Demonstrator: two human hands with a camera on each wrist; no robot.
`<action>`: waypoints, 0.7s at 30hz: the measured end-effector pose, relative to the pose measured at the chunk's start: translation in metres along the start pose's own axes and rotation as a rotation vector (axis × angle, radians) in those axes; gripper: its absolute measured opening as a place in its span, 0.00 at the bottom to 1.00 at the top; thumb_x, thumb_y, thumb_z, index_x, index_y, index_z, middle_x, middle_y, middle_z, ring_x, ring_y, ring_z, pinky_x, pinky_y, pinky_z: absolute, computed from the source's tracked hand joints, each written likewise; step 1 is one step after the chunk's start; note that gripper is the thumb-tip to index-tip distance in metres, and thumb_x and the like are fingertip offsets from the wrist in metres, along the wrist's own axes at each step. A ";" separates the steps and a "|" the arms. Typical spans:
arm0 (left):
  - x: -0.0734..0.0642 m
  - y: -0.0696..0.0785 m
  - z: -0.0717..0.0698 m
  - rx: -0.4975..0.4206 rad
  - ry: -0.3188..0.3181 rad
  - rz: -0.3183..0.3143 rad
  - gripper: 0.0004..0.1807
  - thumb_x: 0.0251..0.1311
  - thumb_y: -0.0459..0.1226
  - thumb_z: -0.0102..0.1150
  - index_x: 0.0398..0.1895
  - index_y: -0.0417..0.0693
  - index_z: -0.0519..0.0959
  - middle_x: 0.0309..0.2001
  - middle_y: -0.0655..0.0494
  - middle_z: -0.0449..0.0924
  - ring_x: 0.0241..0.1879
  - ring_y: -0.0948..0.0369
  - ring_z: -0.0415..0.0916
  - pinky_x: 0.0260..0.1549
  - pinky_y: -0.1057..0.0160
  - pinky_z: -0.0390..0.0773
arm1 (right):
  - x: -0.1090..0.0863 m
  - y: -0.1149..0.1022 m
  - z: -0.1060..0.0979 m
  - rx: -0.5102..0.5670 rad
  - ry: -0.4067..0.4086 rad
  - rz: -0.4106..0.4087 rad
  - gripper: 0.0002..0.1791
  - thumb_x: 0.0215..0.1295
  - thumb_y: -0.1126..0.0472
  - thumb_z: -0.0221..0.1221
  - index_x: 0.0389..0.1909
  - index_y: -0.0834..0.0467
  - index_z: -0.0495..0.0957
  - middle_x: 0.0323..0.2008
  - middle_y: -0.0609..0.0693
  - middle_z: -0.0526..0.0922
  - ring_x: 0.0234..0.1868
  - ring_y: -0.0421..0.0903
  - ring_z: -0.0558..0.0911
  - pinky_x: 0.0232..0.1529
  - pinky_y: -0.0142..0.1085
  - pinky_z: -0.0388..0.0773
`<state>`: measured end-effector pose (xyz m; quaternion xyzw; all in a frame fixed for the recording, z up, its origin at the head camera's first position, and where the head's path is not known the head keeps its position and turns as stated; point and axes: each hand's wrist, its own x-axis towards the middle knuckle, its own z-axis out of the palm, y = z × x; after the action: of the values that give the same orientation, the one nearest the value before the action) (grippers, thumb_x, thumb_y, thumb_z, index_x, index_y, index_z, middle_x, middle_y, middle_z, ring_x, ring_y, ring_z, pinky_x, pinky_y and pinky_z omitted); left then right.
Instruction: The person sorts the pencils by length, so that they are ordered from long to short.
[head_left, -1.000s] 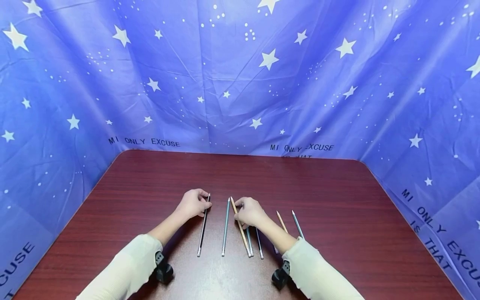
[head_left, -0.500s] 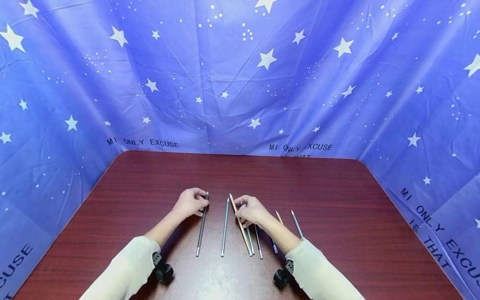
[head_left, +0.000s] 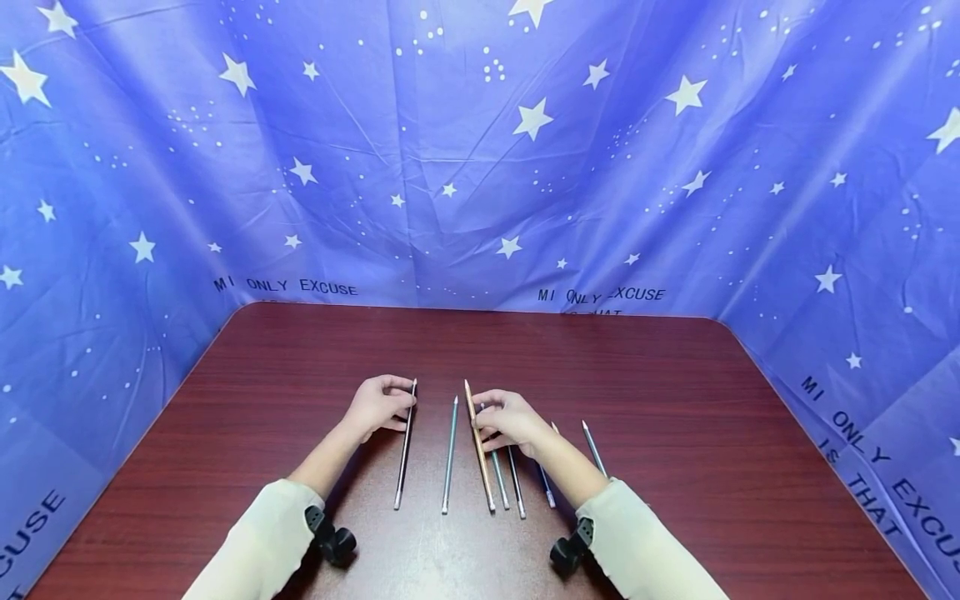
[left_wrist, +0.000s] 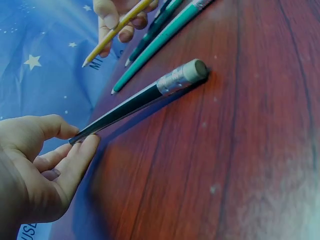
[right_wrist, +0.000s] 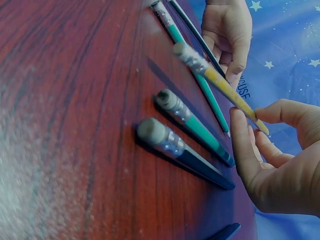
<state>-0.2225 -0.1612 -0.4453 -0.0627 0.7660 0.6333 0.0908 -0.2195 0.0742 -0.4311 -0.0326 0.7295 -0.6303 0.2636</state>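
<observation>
My left hand pinches a black pencil between thumb and fingers near its pointed end. In the left wrist view its white eraser end points down toward the table. My right hand pinches a yellow pencil the same way, its tip up and away from me. Between the two hands a green pencil lies on the table, tip at the far side. Beside and partly under the right hand lie a second green pencil and a dark pencil.
Farther right on the dark red wooden table are a blue pencil, another pencil's tip beside the forearm, which hides the rest, and a blue-grey pencil. A blue star-printed curtain surrounds the table.
The yellow pencil has swung more upright, its eraser end moving left and its tip slightly up, away from the green pencil's tip. The left hand and black pencil have shifted only slightly.
</observation>
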 end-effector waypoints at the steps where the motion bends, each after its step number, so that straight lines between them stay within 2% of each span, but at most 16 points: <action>1: 0.001 -0.001 0.000 -0.008 0.000 -0.002 0.20 0.55 0.28 0.56 0.52 0.29 0.72 0.34 0.45 0.80 0.23 0.61 0.78 0.23 0.60 0.84 | 0.000 0.000 -0.001 0.010 -0.005 -0.001 0.27 0.52 0.72 0.55 0.57 0.66 0.68 0.27 0.48 0.78 0.23 0.40 0.77 0.27 0.34 0.83; 9: 0.003 -0.001 0.002 -0.059 0.012 -0.018 0.19 0.56 0.30 0.55 0.52 0.32 0.73 0.35 0.49 0.83 0.25 0.62 0.79 0.26 0.60 0.84 | 0.001 0.002 -0.004 0.123 0.012 -0.006 0.30 0.53 0.69 0.56 0.60 0.65 0.64 0.25 0.48 0.79 0.22 0.38 0.77 0.27 0.32 0.83; 21: 0.005 0.010 0.006 -0.153 -0.001 -0.027 0.22 0.55 0.29 0.56 0.55 0.35 0.72 0.32 0.53 0.81 0.26 0.63 0.78 0.30 0.62 0.85 | 0.000 -0.003 -0.003 0.158 0.050 -0.056 0.30 0.54 0.68 0.55 0.61 0.61 0.66 0.28 0.47 0.80 0.24 0.39 0.76 0.27 0.31 0.82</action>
<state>-0.2294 -0.1535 -0.4376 -0.0795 0.7145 0.6887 0.0945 -0.2217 0.0766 -0.4279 -0.0163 0.6826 -0.6936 0.2294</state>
